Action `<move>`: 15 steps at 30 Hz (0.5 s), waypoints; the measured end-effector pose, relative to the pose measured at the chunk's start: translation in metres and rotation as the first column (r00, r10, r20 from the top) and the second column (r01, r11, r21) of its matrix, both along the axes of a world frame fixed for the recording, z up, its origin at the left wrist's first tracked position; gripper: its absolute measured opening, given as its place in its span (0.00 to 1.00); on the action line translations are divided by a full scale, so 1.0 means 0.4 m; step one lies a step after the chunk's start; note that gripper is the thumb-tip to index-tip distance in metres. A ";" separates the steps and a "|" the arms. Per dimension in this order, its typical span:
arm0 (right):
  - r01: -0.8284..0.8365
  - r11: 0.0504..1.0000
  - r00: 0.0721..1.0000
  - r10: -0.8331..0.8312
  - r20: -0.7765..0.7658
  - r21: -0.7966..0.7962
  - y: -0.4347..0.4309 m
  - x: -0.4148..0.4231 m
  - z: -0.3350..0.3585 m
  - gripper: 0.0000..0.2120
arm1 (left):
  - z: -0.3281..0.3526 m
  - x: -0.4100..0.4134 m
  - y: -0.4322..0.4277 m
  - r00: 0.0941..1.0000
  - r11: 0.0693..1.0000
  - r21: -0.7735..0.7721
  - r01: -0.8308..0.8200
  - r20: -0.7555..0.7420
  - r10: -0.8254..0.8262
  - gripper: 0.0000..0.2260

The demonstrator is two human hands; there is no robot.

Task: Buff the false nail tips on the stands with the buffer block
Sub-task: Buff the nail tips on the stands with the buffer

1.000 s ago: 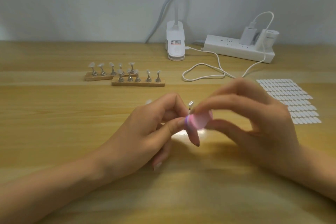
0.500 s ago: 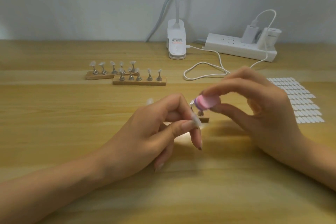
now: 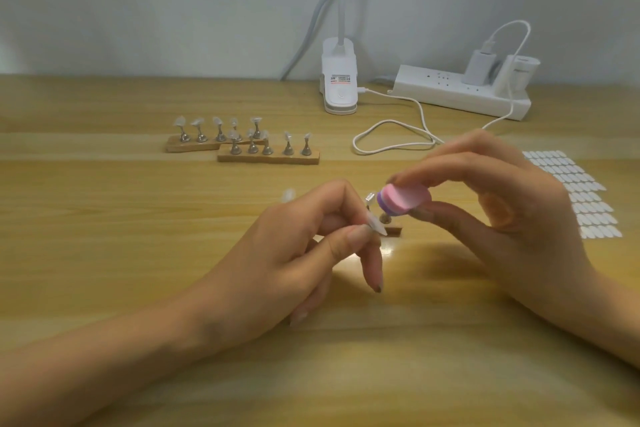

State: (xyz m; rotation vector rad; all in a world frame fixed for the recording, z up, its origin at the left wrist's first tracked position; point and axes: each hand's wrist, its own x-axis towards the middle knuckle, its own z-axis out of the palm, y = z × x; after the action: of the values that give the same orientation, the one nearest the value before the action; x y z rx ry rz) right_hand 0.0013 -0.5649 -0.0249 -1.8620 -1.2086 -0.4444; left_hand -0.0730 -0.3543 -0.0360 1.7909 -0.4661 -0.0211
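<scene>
Evidently the left grip pinches one false nail tip steady over the middle of the counter, while the right grip clasps the buffer block just beside it, seemingly angled for rubbing.

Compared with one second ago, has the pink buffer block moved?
Yes. Against the front wooden stand, the buffer block, pinched by the right hand, has shifted up and to the right in the picture, away from the left hand.

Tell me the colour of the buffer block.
The buffer block is pink with a purple layer; head view.
</scene>
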 end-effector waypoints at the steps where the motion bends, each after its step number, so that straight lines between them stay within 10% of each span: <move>1: -0.007 1.000 1.000 0.007 0.029 -0.006 0.003 -0.004 0.000 0.09 | 0.001 0.000 0.000 1.000 1.000 -0.004 -0.004 -0.001 0.004 0.05; 15: -0.018 0.998 0.988 0.027 0.150 -0.062 0.007 -0.019 0.004 0.09 | 0.009 0.000 -0.004 0.998 1.000 -0.003 0.009 -0.058 -0.009 0.06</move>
State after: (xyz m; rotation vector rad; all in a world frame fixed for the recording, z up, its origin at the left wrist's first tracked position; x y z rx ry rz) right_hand -0.0064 -0.5623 -0.0234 -1.8920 -1.3556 -0.5501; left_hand -0.0730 -0.3560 -0.0324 1.7808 -0.4330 -0.0784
